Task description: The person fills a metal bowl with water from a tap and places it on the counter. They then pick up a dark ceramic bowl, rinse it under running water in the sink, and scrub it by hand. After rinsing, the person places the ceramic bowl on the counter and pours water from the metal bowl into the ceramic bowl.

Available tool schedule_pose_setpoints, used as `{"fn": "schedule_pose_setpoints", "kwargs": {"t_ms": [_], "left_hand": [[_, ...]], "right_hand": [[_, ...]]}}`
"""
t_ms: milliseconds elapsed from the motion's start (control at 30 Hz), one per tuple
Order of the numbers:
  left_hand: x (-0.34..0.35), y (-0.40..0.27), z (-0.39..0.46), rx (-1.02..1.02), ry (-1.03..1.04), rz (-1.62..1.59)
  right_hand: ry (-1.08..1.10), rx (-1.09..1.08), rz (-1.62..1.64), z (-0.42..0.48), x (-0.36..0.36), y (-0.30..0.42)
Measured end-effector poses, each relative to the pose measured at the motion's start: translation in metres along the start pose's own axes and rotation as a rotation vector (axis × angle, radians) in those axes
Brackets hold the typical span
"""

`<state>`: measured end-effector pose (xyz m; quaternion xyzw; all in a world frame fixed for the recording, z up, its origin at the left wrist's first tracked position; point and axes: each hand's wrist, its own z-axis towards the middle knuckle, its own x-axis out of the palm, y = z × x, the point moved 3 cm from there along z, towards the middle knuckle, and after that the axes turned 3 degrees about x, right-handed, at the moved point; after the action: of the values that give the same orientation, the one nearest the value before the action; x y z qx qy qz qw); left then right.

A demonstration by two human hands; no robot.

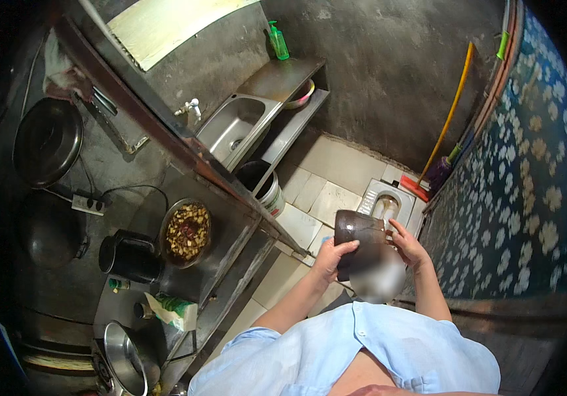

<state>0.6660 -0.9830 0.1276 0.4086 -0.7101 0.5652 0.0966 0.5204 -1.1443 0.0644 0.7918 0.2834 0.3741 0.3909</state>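
Note:
A dark brown glazed jar (pixel 358 230) is tilted on its side in front of my blue shirt. My left hand (pixel 330 257) grips it at the left, the thumb lying across its wall. On the other side my right hand (pixel 410 249) holds it by the edge, with the index finger stretched along the surface. A blurred pale patch covers the jar's near end, so what is there cannot be made out. Beyond the jar, a squat toilet (pixel 387 198) is set into the tiled floor.
To the left, a dark counter (pixel 234 237) carries a bowl of diced food (pixel 186 232), a black pitcher (pixel 132 255), a tissue pack (pixel 177 312) and a steel basin (pixel 125 356). A doorframe post (pixel 204 158) separates it from the steel sink (pixel 236 123). A bucket (pixel 271 198) stands below; a floral curtain (pixel 516 198) hangs right.

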Motion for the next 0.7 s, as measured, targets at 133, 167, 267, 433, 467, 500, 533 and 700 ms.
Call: {"fn": "schedule_pose_setpoints", "kwargs": {"t_ms": [133, 167, 267, 433, 467, 500, 533, 700], "left_hand": [[0.008, -0.043, 0.051, 0.196, -0.125, -0.016], [0.008, -0.052, 0.063, 0.248, -0.163, -0.044], [0.010, -0.090, 0.080, 0.352, -0.244, -0.101], [-0.012, -0.158, 0.134, 0.573, -0.331, -0.189], [-0.020, -0.169, 0.143, 0.623, -0.347, -0.205], [-0.026, -0.185, 0.150, 0.637, -0.392, -0.210], [-0.033, -0.199, 0.156, 0.679, -0.434, -0.201], [-0.087, -0.275, 0.183, 0.916, -0.572, -0.228]], "right_hand": [[-0.356, 0.129, -0.064, 0.053, -0.055, 0.035], [-0.430, 0.104, -0.061, 0.060, -0.070, 0.038], [-0.552, 0.134, -0.015, 0.069, -0.088, 0.047], [-0.554, 0.216, -0.004, 0.101, -0.109, 0.052], [-0.571, 0.226, -0.010, 0.109, -0.111, 0.055], [-0.562, 0.210, -0.010, 0.123, -0.112, 0.061], [-0.551, 0.195, -0.010, 0.138, -0.114, 0.067], [-0.457, 0.209, -0.104, 0.240, -0.114, 0.105]]}}
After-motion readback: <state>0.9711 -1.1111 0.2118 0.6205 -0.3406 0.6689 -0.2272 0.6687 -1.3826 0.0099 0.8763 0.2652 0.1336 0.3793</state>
